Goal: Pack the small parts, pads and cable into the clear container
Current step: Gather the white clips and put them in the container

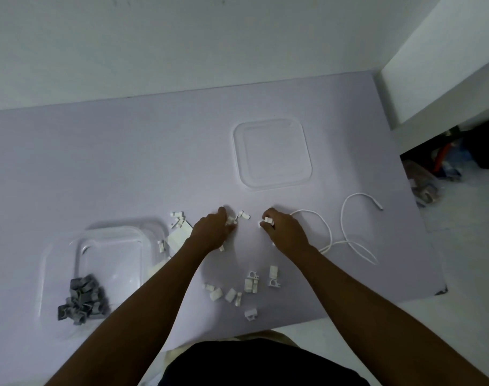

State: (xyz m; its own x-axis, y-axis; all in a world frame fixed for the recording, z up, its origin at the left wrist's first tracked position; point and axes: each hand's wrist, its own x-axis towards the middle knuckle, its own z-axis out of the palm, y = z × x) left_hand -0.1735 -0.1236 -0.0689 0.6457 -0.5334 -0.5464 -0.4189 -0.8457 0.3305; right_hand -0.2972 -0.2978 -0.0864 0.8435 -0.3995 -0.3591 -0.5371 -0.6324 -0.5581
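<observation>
Clear container (112, 254) sits at the left of the counter (126, 162), holding only grey parts (83, 300); we judge the packing early; our 2 hands, left hand (212, 232) and right hand (286, 232), each pinch white clips (248, 285); more clips, pads (177, 238) and cable (349, 238) lie outside.

grey clips (83, 302) — white cable (346, 229) — lilac table (126, 168)
</observation>
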